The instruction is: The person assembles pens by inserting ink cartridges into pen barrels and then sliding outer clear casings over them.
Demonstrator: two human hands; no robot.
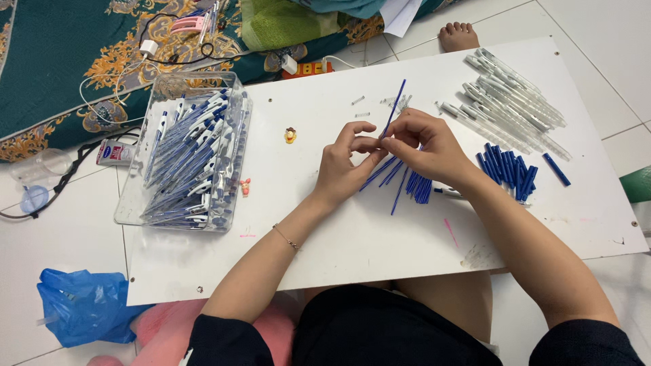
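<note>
Left hand [342,166] and right hand [424,146] meet at mid-table, both pinched together on one blue refill [393,105] that slants up and away, probably to take a spring. We note, in descending size: the white table [380,237]; the clear tray of finished pens [190,159] at left; transparent barrels [508,102] at right; loose refills [407,183] beneath the hands; small springs [359,102]. The fingertips hide the refill's lower end.
</note>
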